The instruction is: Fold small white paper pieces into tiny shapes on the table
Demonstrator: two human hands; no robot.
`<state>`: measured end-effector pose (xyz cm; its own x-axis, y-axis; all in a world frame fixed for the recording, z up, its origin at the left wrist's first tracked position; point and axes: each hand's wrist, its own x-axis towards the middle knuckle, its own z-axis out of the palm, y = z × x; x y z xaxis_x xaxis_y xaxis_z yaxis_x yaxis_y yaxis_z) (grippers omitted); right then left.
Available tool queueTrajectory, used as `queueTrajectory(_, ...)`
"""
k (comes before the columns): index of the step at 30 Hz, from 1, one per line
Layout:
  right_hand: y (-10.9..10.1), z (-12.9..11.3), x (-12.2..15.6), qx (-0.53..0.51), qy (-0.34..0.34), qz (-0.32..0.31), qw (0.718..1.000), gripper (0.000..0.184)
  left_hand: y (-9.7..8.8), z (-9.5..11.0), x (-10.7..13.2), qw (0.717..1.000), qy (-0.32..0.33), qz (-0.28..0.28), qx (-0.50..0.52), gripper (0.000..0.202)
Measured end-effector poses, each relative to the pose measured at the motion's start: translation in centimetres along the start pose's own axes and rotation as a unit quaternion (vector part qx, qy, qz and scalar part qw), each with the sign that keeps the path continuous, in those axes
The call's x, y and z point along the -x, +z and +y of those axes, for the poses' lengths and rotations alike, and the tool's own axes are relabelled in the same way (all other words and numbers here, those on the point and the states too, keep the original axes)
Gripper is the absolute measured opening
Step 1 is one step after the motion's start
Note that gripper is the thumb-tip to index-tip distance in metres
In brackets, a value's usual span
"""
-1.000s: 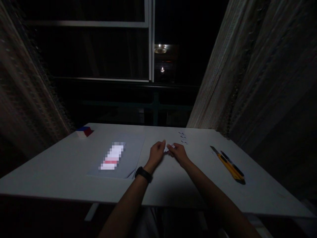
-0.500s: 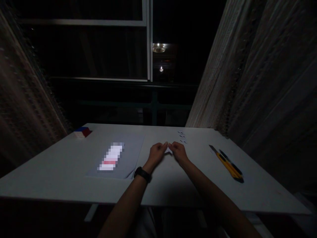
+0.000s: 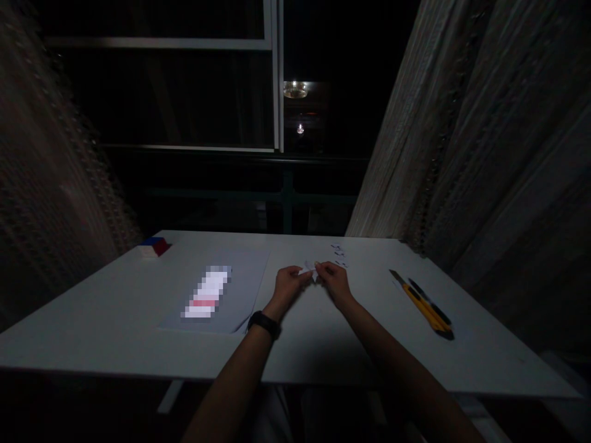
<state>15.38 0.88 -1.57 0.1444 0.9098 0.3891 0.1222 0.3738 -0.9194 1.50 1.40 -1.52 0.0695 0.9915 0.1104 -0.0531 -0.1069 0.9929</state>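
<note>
A small folded piece of white paper point(image 3: 308, 267) is held between my two hands over the middle of the table. My left hand point(image 3: 288, 284), with a dark band on its wrist, pinches the paper's left side. On the other side, my right hand point(image 3: 335, 282) has thumb and fingers closed on its right edge. The fingertips partly cover the paper, so its full shape is hidden. Just beyond my right hand, several small dark marks or pieces point(image 3: 339, 254) lie in a column on the white surface.
On the white table point(image 3: 115, 332), paper sheets point(image 3: 249, 277) lie at left under a bright pixelated rectangle point(image 3: 209, 292). A blue, red and white cube point(image 3: 154, 247) sits far left. A yellow box cutter point(image 3: 425, 307) lies right, beside a dark pen point(image 3: 429, 301). Curtains flank a dark window.
Both hands have shifted slightly and the fingers have spread a little apart. More of the folded paper now shows between and above the fingertips.
</note>
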Motion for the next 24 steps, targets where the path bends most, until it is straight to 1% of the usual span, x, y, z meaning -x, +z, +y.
queueTrajectory(3,0.0,0.0,0.0,-0.006,0.006,0.024,1.000,0.038,0.0,0.6,0.4,0.998,-0.025,-0.009,0.062,0.042)
queueTrajectory(6,0.3,0.0,0.1,-0.034,0.033,0.040,0.998,0.037,0.1,1.1,0.6,0.997,-0.029,-0.028,0.068,0.045)
queueTrajectory(8,0.5,0.0,0.3,-0.061,0.059,0.027,0.996,0.039,0.2,1.2,0.6,0.999,-0.012,-0.014,0.042,0.043)
queueTrajectory(11,0.7,0.0,0.4,-0.088,0.093,-0.018,0.992,0.042,0.1,1.2,0.5,0.999,0.025,0.029,0.012,0.041)
queueTrajectory(13,0.6,0.0,0.4,-0.091,0.094,-0.041,0.991,0.043,0.0,1.1,0.5,0.998,0.035,0.043,0.006,0.039)
queueTrajectory(16,0.3,-0.1,0.2,-0.085,0.065,-0.043,0.993,0.039,-0.1,1.1,0.6,0.999,0.024,0.020,-0.010,0.036)
queueTrajectory(19,0.1,-0.3,0.0,-0.063,0.045,-0.042,0.996,0.035,-0.2,0.9,0.6,0.998,0.008,-0.017,-0.067,0.035)
queueTrajectory(21,0.0,-0.3,0.0,-0.035,0.036,-0.046,0.998,0.033,-0.2,0.7,0.5,0.994,0.004,-0.030,-0.101,0.034)
queueTrajectory(24,0.1,-0.3,0.1,-0.012,0.033,-0.029,0.999,0.032,-0.2,0.4,0.4,0.994,-0.001,-0.044,-0.102,0.035)
